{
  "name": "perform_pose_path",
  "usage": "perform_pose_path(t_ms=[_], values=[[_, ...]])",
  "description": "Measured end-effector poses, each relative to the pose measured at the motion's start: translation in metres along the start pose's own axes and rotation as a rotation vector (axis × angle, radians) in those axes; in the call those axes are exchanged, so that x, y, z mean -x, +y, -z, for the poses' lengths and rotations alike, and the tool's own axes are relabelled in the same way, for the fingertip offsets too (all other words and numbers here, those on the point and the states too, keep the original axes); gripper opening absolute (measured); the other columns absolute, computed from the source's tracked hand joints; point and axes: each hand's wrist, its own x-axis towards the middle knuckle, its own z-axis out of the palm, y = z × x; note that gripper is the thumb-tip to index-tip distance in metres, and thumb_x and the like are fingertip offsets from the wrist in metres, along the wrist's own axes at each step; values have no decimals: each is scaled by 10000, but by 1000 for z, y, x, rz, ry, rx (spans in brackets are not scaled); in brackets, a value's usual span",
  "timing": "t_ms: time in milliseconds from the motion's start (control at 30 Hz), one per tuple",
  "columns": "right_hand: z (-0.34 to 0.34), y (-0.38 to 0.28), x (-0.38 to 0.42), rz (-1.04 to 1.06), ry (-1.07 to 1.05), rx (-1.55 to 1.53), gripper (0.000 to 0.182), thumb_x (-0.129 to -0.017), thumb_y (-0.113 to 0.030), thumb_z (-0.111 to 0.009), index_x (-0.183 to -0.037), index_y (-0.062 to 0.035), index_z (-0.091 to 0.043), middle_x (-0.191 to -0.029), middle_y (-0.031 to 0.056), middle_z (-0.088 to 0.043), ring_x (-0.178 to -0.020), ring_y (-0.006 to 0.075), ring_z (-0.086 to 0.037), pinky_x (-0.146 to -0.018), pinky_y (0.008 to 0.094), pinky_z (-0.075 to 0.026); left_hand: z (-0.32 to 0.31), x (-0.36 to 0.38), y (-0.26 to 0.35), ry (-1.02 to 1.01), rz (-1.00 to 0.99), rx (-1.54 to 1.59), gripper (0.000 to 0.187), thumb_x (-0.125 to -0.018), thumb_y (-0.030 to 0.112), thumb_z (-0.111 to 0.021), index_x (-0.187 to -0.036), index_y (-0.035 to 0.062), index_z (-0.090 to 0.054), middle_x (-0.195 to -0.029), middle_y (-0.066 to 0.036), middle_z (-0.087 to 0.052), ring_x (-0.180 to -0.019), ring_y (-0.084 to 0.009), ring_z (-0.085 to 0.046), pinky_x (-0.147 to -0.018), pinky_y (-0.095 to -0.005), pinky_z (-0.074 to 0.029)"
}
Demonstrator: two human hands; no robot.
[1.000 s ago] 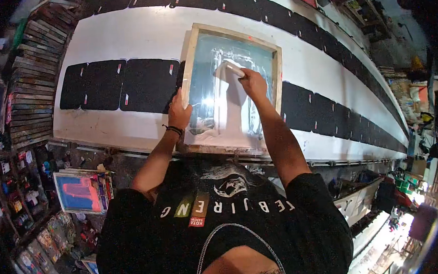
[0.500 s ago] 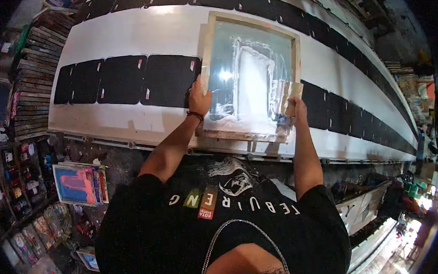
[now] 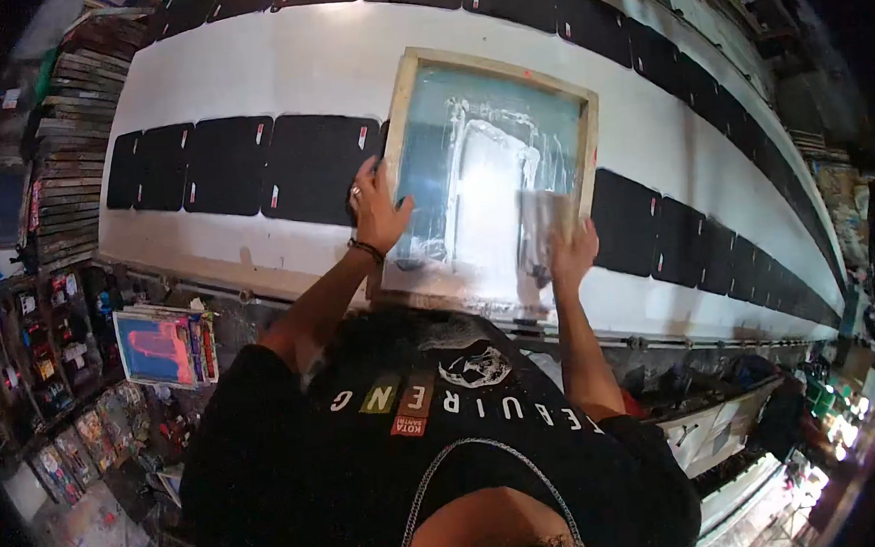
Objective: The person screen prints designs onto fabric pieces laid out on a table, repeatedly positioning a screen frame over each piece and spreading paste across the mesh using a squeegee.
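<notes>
A wooden-framed printing screen [image 3: 400,100] lies over the near row of black panels on the long white table. White ink [image 3: 493,195] covers a tall block in the middle of its mesh, with smears around it. My left hand [image 3: 384,215] is at the screen's left bar, its fingers stretched forward and the thumb apart over the wood. On the right side, my right hand [image 3: 574,253] is closed on a squeegee [image 3: 544,217], blurred by motion, which overlaps the right part of the white block.
Black panels [image 3: 316,166] with small white-and-red tags run in rows along the white table [image 3: 244,60]. Stacked wooden frames [image 3: 80,165] stand at the left. A small screen with pink ink [image 3: 156,343] leans below the table edge, near cluttered shelves [image 3: 41,348].
The screen sits slightly nearer to me. My right hand and squeegee have moved left, inward over the mesh. My left hand's fingers have loosened and spread at the left bar.
</notes>
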Motion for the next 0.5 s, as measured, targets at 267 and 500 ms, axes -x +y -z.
perform_pose_path(t_ms=[267,500], values=[[-114,-36,-197,214,-479,51,396,-846,-238,-706,-1236,-169,-708,-1123,98,-748,-997,330,-688,-802,496,-507,-65,-176,71,-419,-318,85,542,-957,391,-717,-1328,10,-609,-1231,-201,-648,-1147,-424,-615,-1019,-488,-483],[15,-107,13,129,-714,158,486,-771,-152,-724,-1251,-149,-646,-1214,34,-673,-1110,265,-605,-935,449,-426,-28,40,49,-501,-416,203,461,-963,444,-702,-1187,41,-686,-1148,-150,-688,-1039,-360,-669,-923,-463,-517]])
